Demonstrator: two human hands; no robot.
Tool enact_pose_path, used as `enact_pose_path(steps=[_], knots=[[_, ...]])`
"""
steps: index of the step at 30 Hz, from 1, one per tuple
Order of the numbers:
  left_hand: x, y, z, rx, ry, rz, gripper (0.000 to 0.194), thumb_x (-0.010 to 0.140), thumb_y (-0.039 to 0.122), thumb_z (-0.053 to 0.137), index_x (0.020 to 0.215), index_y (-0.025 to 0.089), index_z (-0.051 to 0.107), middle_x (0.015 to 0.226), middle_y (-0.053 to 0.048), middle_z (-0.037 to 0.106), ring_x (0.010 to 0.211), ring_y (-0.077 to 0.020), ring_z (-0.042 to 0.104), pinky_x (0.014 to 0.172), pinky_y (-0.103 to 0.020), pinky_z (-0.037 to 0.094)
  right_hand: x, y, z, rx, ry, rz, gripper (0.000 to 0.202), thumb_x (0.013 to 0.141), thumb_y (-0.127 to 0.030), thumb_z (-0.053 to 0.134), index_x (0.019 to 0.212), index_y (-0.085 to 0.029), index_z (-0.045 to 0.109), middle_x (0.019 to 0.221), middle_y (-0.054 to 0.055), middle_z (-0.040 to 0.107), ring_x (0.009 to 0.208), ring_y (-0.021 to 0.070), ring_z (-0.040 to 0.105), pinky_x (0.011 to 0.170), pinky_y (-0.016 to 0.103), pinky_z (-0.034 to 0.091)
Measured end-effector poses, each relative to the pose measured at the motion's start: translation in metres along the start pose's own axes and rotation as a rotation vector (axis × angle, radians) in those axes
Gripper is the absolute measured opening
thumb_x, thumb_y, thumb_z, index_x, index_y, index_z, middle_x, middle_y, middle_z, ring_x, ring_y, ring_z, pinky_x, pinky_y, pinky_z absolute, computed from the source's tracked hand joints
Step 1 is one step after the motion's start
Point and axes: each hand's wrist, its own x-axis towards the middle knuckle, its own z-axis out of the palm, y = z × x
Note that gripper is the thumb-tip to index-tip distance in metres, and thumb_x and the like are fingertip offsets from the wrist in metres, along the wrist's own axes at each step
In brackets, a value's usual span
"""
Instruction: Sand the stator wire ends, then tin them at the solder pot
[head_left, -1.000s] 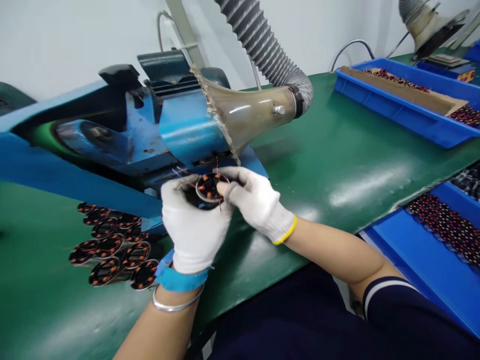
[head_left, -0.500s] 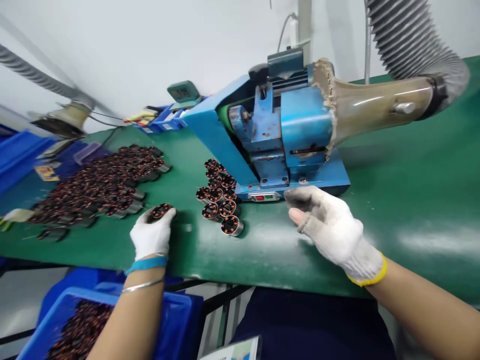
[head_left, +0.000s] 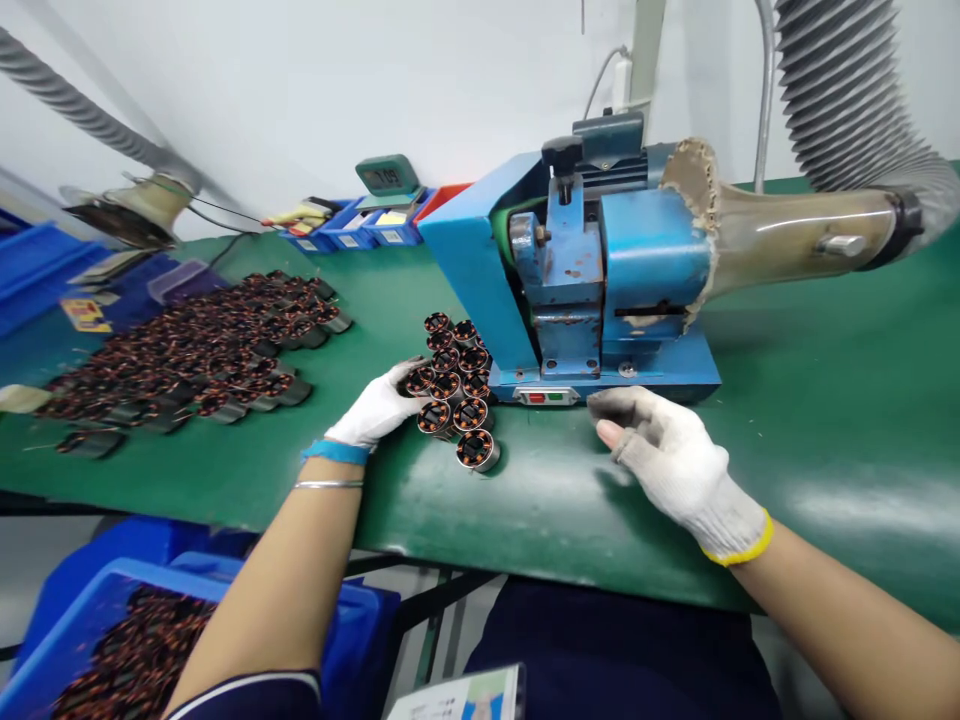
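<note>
My left hand [head_left: 380, 405], in a white glove, reaches to the left edge of a group of motor stators [head_left: 475, 450] on the green bench. Its thumb and fingers curl around a stator [head_left: 419, 381] with a metal rim, dark core and copper windings; part of it is hidden by the glove. In front of the blue machine [head_left: 574, 270], near its red and green switch [head_left: 546, 397], hovers my right hand [head_left: 667, 450]. Its gloved fingers are bent but apart from the thumb, a bare thumb tip shows, and nothing is between them.
Many stators [head_left: 187, 350] lie heaped on the left of the bench. Below it, a blue crate [head_left: 82, 610] holds more. Small blue bins [head_left: 352, 235] stand against the wall beside a green digital display [head_left: 386, 177]. A grey hose [head_left: 844, 90] joins the machine's duct.
My left hand has moved right, from over the open bench with a stator in it to the grouped stators. My right hand stays in nearly the same place. The view has shifted slightly.
</note>
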Motion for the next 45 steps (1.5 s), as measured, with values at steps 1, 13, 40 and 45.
enact_pose_path(steps=[1, 13, 40, 45], knots=[[0.0, 0.003, 0.001, -0.042, 0.006, -0.005, 0.082, 0.046, 0.051, 0.096, 0.12, 0.019, 0.078, 0.124, -0.014, 0.086, 0.125, -0.0402, 0.079, 0.117, -0.053, 0.062, 0.0, 0.001, 0.0, -0.016, -0.001, -0.007, 0.037, 0.085, -0.045, 0.084, 0.112, -0.02, 0.078, 0.103, 0.011, 0.081, 0.085, 0.0234, 0.076, 0.072, 0.041, 0.067], [-0.095, 0.107, 0.018, -0.462, 0.24, 0.181, 0.079, 0.051, 0.037, 0.097, 0.123, 0.03, 0.063, 0.111, -0.006, 0.08, 0.086, -0.0254, 0.077, 0.086, -0.049, 0.071, -0.005, 0.005, 0.012, -0.184, -0.207, -0.086, 0.038, 0.091, -0.042, 0.084, 0.121, -0.019, 0.083, 0.12, 0.013, 0.081, 0.11, 0.0289, 0.081, 0.103, 0.049, 0.068], [-0.115, 0.2, 0.134, -0.279, 0.191, 0.369, 0.073, 0.06, 0.053, 0.094, 0.125, 0.023, 0.078, 0.122, -0.014, 0.083, 0.112, -0.0381, 0.081, 0.112, -0.064, 0.064, 0.025, 0.007, 0.003, -0.062, 0.164, -0.133, 0.077, 0.073, -0.047, 0.106, 0.141, -0.025, 0.077, 0.147, 0.011, 0.073, 0.132, 0.0314, 0.075, 0.118, 0.044, 0.064], [-0.103, 0.226, 0.131, -0.153, 0.221, 0.357, 0.052, 0.064, 0.057, 0.085, 0.099, 0.02, 0.075, 0.097, -0.012, 0.08, 0.091, -0.0346, 0.078, 0.096, -0.061, 0.067, 0.035, -0.013, -0.009, -0.053, 0.132, -0.05, 0.07, 0.076, -0.055, 0.101, 0.133, -0.021, 0.077, 0.113, 0.001, 0.083, 0.105, 0.0262, 0.08, 0.1, 0.037, 0.068]])
